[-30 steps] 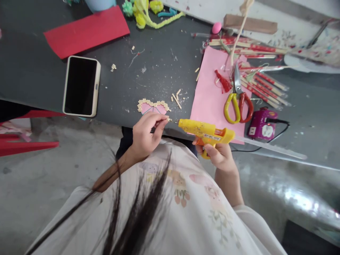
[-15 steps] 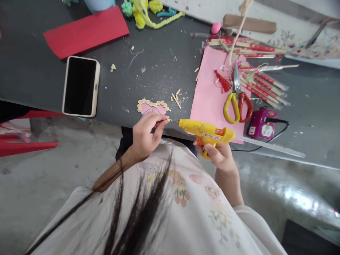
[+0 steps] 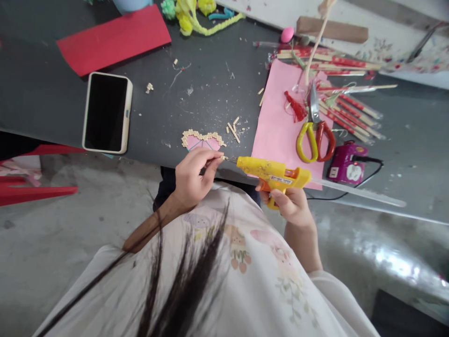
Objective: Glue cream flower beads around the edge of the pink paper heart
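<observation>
My left hand (image 3: 194,177) pinches a tiny pale wooden piece (image 3: 223,158) between thumb and forefinger. The metal tip of a yellow glue gun (image 3: 263,167) meets or nearly meets that piece. My right hand (image 3: 289,206) is wrapped round the glue gun's handle, with a clear glue stick coming out of its rear. Just beyond my left hand lies a pink card shape (image 3: 212,144) edged with small pale pieces; its near part is hidden by the hand. A few short wooden bits (image 3: 233,132) lie to the right of the card.
At left are a phone (image 3: 106,112) and a red sheet (image 3: 114,40). Scissors (image 3: 315,140) lie on pink paper (image 3: 268,124) at right, beside wrapped sticks (image 3: 351,117) and a purple box (image 3: 348,164) with a black cable. Yellow craft pieces (image 3: 184,18) sit at the back.
</observation>
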Action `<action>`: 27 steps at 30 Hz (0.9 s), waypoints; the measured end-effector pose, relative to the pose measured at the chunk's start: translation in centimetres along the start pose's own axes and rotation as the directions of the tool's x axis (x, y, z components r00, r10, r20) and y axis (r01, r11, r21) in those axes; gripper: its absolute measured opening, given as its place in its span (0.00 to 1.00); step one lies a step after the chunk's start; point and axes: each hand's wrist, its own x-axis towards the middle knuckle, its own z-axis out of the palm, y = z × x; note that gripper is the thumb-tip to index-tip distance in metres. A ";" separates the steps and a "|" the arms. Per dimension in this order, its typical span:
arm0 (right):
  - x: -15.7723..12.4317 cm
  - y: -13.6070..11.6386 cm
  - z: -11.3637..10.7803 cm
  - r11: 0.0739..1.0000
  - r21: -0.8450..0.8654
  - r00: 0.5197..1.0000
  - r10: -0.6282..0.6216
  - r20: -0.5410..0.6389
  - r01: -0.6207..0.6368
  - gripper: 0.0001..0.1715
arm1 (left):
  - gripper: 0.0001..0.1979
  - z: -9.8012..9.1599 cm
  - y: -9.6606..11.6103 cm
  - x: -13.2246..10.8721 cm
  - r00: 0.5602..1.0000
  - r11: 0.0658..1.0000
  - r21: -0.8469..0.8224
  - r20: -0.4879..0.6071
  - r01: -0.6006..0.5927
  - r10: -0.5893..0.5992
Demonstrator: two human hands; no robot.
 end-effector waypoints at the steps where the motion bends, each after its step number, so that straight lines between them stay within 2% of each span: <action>1: 0.0 0.0 0.0 1.000 -0.005 1.000 -0.001 -0.005 0.001 0.17 | 0.03 0.0 0.0 0.0 1.000 1.000 0.000 -0.001 0.002 -0.002; 12: 0.2 -0.5 0.3 0.999 0.030 0.999 0.027 -0.017 -0.026 0.19 | 0.03 0.1 0.0 -0.1 1.000 1.000 0.010 0.011 0.020 -0.020; 16: 0.3 -0.7 0.4 0.998 0.023 0.998 0.062 -0.032 -0.061 0.21 | 0.07 0.0 -0.1 -0.2 0.998 0.997 0.063 0.028 0.050 -0.052; 22: 0.3 -0.9 0.3 0.999 0.029 0.999 0.035 -0.039 -0.034 0.20 | 0.05 0.2 -0.3 -0.2 0.997 0.997 0.037 0.012 0.072 -0.073; 24: 0.0 -0.8 -0.4 0.998 -0.029 0.997 0.050 -0.062 -0.052 0.20 | 0.05 0.3 -0.3 -0.2 0.993 0.993 0.026 0.015 0.117 -0.117; 25: -0.2 -0.6 -1.0 0.996 -0.082 0.993 0.036 -0.112 -0.046 0.20 | 0.05 0.3 -0.4 -0.1 0.990 0.990 0.028 0.022 0.139 -0.140; 27: -0.6 -0.3 -2.2 0.967 -0.254 0.982 -0.027 -0.188 -0.022 0.16 | 0.05 0.3 -0.4 -0.1 0.985 0.985 0.037 0.035 0.169 -0.171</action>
